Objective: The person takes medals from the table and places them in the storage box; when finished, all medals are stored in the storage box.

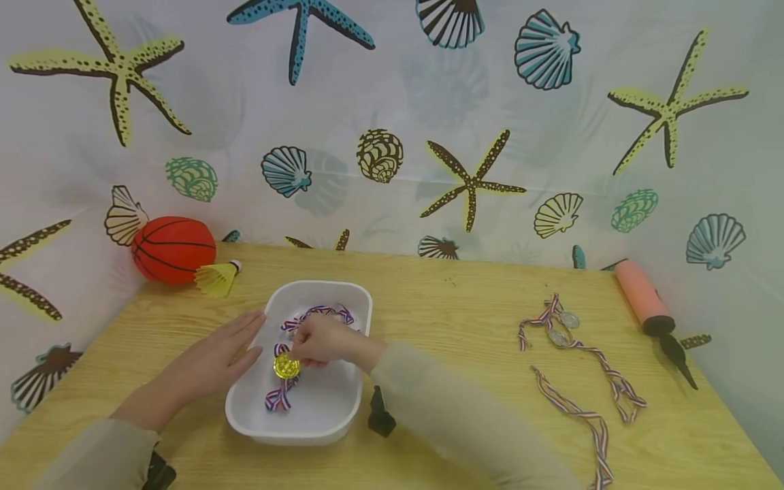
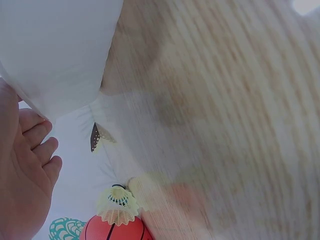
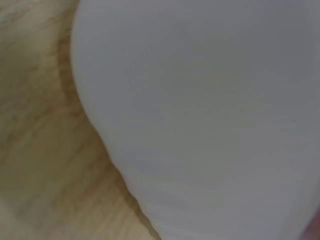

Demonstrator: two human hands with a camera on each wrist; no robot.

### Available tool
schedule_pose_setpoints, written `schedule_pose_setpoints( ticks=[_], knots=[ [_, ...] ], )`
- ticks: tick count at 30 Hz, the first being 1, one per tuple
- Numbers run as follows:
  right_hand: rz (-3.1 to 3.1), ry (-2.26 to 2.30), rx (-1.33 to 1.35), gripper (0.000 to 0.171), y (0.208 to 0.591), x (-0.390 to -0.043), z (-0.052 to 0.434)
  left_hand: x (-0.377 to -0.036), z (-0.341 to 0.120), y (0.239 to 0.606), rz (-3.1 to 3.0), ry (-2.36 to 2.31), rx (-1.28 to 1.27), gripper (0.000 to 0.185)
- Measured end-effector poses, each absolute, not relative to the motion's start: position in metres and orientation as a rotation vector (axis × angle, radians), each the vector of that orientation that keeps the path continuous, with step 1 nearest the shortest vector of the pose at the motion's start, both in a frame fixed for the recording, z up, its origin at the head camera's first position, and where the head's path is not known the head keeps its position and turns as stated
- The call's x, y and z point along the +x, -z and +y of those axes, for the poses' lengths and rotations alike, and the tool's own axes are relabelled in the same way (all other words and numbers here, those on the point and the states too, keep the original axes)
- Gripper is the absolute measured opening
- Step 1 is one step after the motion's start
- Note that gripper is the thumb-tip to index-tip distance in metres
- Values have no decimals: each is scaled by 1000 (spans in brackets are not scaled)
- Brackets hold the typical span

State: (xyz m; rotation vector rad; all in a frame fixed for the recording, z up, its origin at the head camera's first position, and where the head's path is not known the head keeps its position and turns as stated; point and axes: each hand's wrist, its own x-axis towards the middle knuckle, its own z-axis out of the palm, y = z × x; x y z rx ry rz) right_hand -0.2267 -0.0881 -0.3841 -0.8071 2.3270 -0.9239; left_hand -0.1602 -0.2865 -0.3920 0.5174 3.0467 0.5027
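Observation:
A white tray (image 1: 343, 422) sits on the wooden table (image 1: 453, 320). Inside it lies a gold medal (image 1: 286, 367) on a red, white and blue ribbon (image 1: 278, 398). My right hand (image 1: 318, 342) reaches into the tray with curled fingers and pinches the ribbon just above the medal. My left hand (image 1: 226, 354) rests flat with straight fingers against the tray's left rim; in the left wrist view my left hand (image 2: 25, 165) lies beside the tray's white wall (image 2: 55, 50). The right wrist view shows only the tray's wall (image 3: 210, 125), blurred.
Two silver medals (image 1: 562, 329) with ribbons lie on the table at the right, another ribbon (image 1: 588, 425) nearer me. A pink pump (image 1: 649, 309) lies at the far right. An orange ball (image 1: 173, 249) and a yellow shuttlecock (image 1: 217, 278) stand at the back left.

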Motion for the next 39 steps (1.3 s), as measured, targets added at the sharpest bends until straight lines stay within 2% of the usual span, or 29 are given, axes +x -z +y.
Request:
schedule_pose_setpoints(
  ticks=[9,23,34,39],
  knots=[
    [2311,879,-685,22,401,-220,-98,-160,-287,391,3028,-515,512,61],
    [2383,975,-520,28,407,-230,-100,-160,-286,390,3025,-507,492,62],
    [2386,984,-584,28,406,-230,-98,-160,-286,391,3019,-521,498,61],
    [2350,986,-680,28,389,-234,-93,-160,-287,391,3028,-519,520,60]
  ],
)
